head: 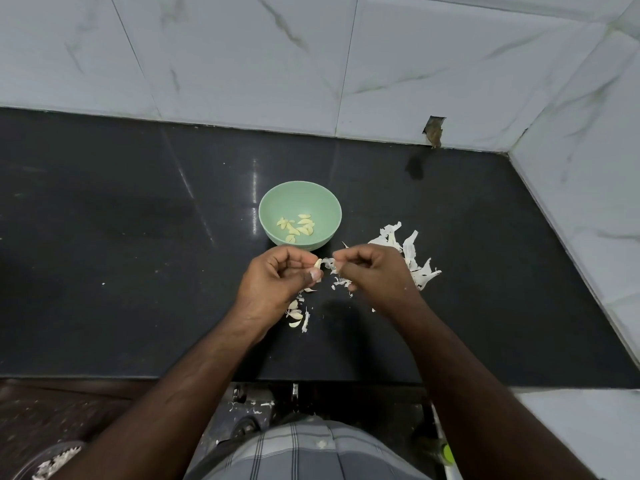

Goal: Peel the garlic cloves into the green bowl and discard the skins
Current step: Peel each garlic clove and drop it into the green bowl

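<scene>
Left hand (277,275): pinches clove (317,263) at fingertips, just below bowl
Right hand (375,275): pinches skin (333,264), touching clove tip
Bowl (300,215): green, on counter (138,237), peeled cloves (297,226) inside
Unpeeled cloves (295,315): on counter under left wrist
Skins pile (412,254): beside and partly behind right hand

Black stone counter (138,271), white marble wall tiles (242,57), chipped tile hole (434,129), checked shirt (304,452)
</scene>
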